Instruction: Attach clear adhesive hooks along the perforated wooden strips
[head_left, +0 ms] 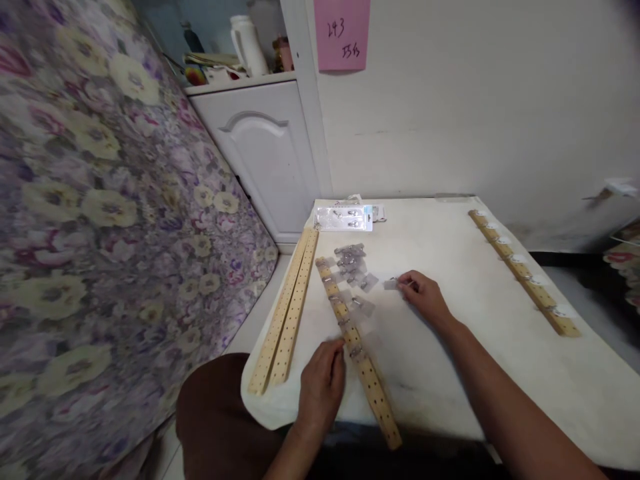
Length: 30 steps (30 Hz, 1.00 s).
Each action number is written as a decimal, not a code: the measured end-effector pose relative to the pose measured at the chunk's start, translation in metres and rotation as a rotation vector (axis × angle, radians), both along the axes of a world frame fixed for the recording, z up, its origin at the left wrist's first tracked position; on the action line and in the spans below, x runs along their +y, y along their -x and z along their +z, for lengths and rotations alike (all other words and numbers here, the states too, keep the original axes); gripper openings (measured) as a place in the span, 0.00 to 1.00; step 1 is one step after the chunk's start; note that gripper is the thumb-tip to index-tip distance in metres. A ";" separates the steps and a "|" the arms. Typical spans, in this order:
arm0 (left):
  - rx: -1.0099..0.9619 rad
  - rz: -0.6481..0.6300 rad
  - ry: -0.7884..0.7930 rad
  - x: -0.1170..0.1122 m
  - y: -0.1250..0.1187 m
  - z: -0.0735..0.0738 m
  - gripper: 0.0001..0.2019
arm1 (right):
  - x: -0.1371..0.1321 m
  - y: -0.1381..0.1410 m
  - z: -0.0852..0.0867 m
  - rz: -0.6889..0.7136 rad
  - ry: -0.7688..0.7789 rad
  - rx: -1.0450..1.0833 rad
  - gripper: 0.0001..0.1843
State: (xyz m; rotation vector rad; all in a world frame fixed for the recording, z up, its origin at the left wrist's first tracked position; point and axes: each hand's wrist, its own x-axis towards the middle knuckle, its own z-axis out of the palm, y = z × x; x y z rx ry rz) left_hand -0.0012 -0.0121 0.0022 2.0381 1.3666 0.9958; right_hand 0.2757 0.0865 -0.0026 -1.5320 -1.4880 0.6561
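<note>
A perforated wooden strip (373, 390) lies slanted on the white table (450, 360), with small clear packets hooked along its upper half. My left hand (323, 383) rests curled against its left side near the middle, fingers closed by the strip. My right hand (425, 297) reaches out to the right of the strip and pinches a small clear packet (391, 284). A loose pile of similar clear packets (353, 263) lies just beyond the strip's far end.
Two bare perforated strips (285, 320) lie side by side at the table's left edge. Another strip (525, 273) with white tags lies at the right. A clear blister pack (345, 218) sits at the back. A floral mattress (100, 200) and white cabinet (265, 153) stand left.
</note>
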 end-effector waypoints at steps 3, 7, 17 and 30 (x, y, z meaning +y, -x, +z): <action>-0.048 0.009 0.008 -0.001 0.000 0.003 0.10 | -0.011 0.001 0.004 -0.006 0.002 0.119 0.10; -0.168 0.047 0.018 -0.006 0.004 0.010 0.07 | -0.041 0.015 0.015 0.047 -0.072 0.216 0.08; -0.591 0.004 0.590 -0.049 -0.029 0.028 0.15 | -0.124 0.059 0.013 0.386 -0.387 0.066 0.07; -0.793 0.097 0.887 -0.053 -0.035 0.020 0.16 | -0.144 0.060 0.013 0.409 -0.217 0.222 0.11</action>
